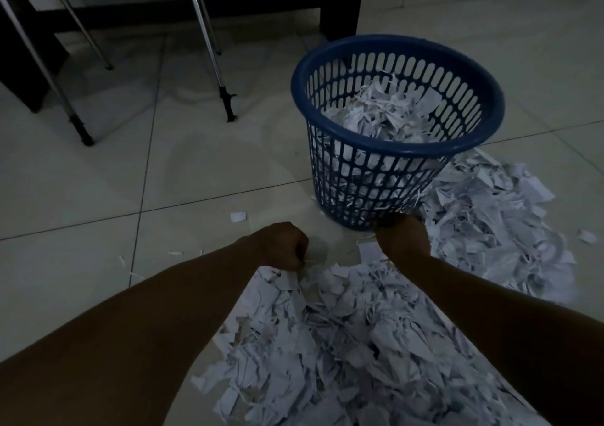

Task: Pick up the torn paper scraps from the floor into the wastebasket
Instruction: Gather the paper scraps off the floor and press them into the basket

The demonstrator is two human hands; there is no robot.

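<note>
A blue slotted wastebasket (397, 150) stands on the tiled floor, roughly half full of white paper scraps (385, 111). A large heap of torn scraps (353, 327) lies between my forearms. A second heap (496, 229) spreads to the right of the basket. My left hand (281, 246) is curled at the far left edge of the near heap, with scraps showing under its fingers. My right hand (402, 239) reaches down at the heap's far edge, just in front of the basket's base. Its fingers are hidden.
A single loose scrap (238, 217) and a few thin strips lie on the tiles left of the basket. Chrome tripod-like legs (209, 43) stand at the back left, beside a dark furniture panel (19, 66). A dark table leg (341, 0) rises behind the basket.
</note>
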